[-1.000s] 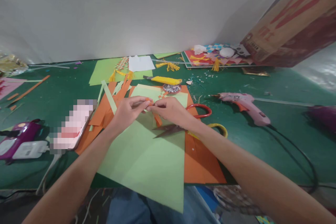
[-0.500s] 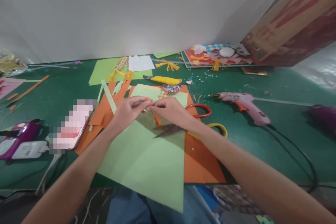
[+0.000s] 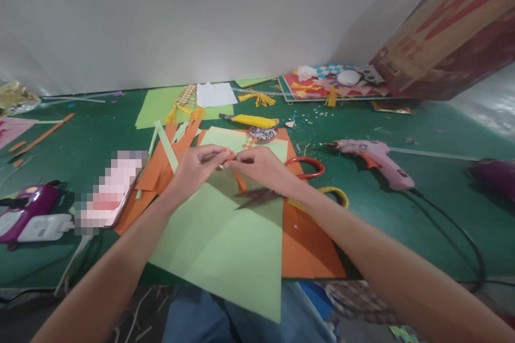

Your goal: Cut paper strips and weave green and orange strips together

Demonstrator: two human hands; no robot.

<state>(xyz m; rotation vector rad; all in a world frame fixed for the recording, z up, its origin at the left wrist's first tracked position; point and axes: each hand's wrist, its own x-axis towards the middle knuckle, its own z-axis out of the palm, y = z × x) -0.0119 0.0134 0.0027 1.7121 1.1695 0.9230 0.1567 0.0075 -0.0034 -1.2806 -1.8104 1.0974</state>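
1. Here, in the head view, a dark green table (image 3: pixel 402 209) with a smooth, matte top fills the lower half of the frame. It meets a plain white wall (image 3: pixel 201 21) across the upper half. A printed cardboard box (image 3: pixel 450 37) leans in at the upper right.
2. At the centre, the left hand (image 3: pixel 197 169) and right hand (image 3: pixel 261 169) meet fingertip to fingertip. Both are pinched closed on a narrow orange strip (image 3: pixel 240 181) of paper, held just above the sheets.
3. Under the hands a flat, light green sheet (image 3: pixel 225 241) overlaps an orange sheet (image 3: pixel 306 246), and its corner hangs over the near table edge.
4. Just right of the right hand lie scissors (image 3: pixel 306 169) with one red and one yellow loop handle.
5. Further right lies a pink glue gun (image 3: pixel 374 155) with a black cord.
6. Above the hands lies a ribbed yellow utility knife (image 3: pixel 251 119).
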